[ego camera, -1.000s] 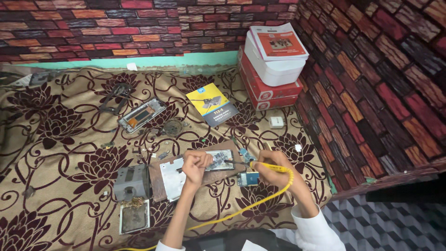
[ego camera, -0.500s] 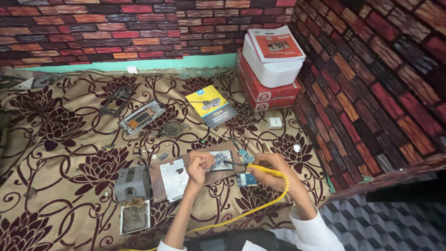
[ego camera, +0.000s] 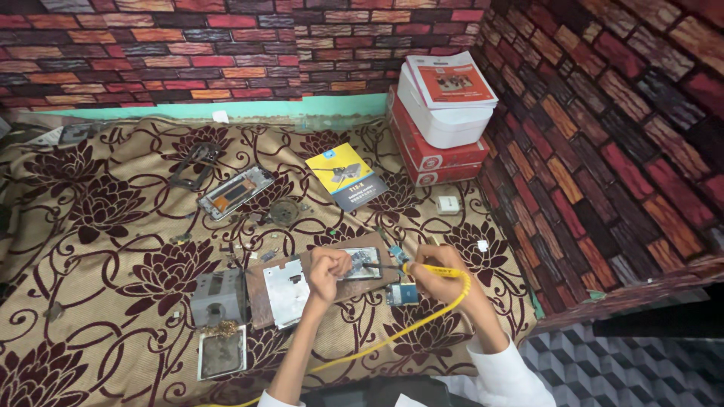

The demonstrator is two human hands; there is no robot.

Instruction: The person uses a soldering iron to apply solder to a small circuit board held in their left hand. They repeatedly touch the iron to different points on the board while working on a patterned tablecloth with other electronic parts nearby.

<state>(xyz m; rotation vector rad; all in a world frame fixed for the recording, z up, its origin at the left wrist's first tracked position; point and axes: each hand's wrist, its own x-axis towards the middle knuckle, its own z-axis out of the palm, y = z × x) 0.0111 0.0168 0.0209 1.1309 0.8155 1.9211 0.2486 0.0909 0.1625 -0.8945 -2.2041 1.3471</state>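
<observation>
L hand [ego camera: 329, 270]: my fingers closed, pinching on the opened phone [ego camera: 360, 264], on brown board [ego camera: 260, 286].
R hand [ego camera: 430, 283]: fist round yellow soldering iron [ego camera: 436, 269], tip on phone.
Tip: keep iron steady, touch short.

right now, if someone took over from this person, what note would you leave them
Left hand: closed, pressing on the small opened phone board lying on the brown work mat.
Right hand: gripping the yellow-handled soldering iron, tip at the board; its yellow cable trails back toward the person.
Nearby: grey metal block, small blue part, yellow booklet.
Done: board laid open.
Left: cannot tell how far the soldering has got.
</observation>
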